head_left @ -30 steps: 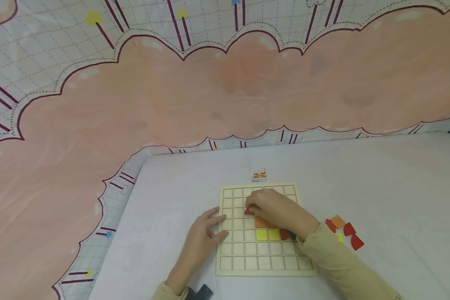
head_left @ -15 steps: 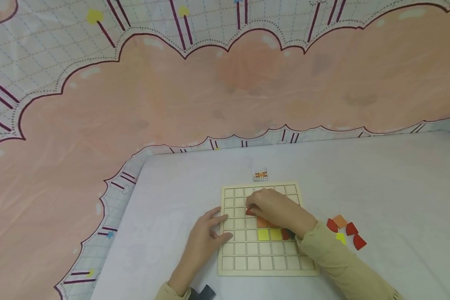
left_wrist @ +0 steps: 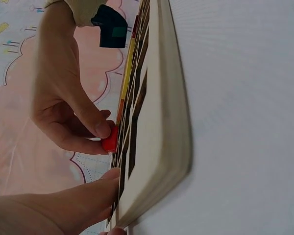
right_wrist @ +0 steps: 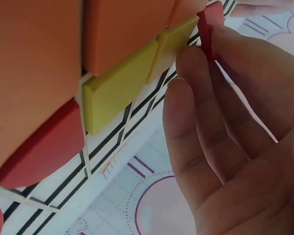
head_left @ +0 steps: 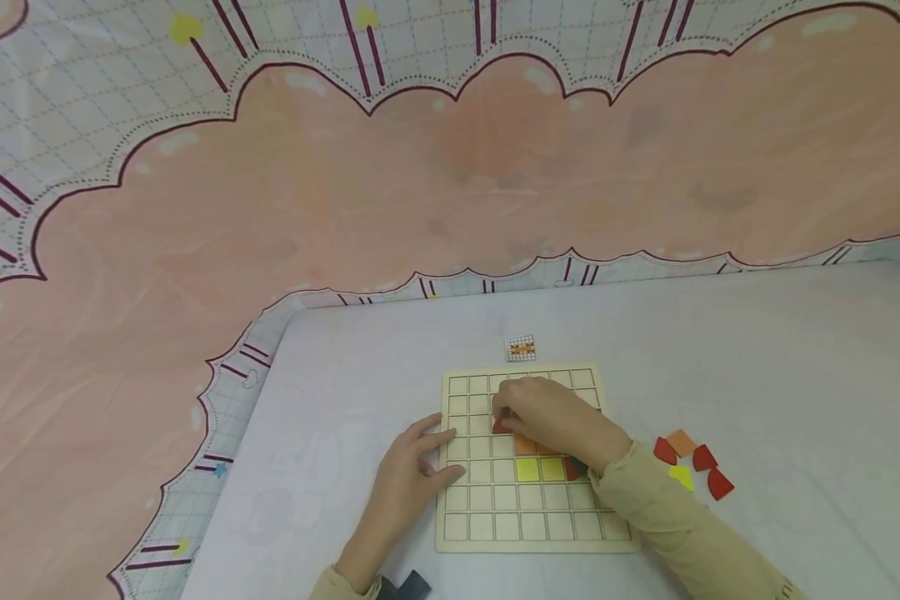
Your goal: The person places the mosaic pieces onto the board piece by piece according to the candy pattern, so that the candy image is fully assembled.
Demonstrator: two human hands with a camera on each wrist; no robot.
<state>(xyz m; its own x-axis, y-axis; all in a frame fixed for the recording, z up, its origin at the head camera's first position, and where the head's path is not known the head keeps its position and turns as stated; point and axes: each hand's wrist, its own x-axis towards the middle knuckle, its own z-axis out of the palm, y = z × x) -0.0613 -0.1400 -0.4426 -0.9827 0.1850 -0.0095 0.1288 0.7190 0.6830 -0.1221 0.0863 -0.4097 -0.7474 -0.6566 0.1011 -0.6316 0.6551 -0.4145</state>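
My right hand (head_left: 551,414) is over the upper middle of a pale wooden grid board (head_left: 453,545). Its thumb and fingers pinch a red quarter-round tile (left_wrist: 110,140) at the board's surface, beside the laid tiles; fingers partly cover it in the head view. Below it, orange tiles (head_left: 525,446) and yellow tiles (head_left: 527,470) lie in the cells, with a red tile (head_left: 572,468) at the row's right, partly hidden by the wrist. My left hand (head_left: 408,475) rests at the board's left edge with fingers spread, thumb and fingertips touching the rim.
Right of the board lie loose tiles: several red ones (head_left: 719,484), an orange square (head_left: 680,443) and a yellow one (head_left: 682,477). A small printed pattern card (head_left: 521,348) lies behind the board. White cloth covers the table (head_left: 330,375); a patterned sheet (head_left: 345,200) hangs beyond.
My right sleeve has shifted slightly left, and more of the loose yellow tile shows. The right hand still pinches the red tile in nearly the same spot; the left hand stays put.
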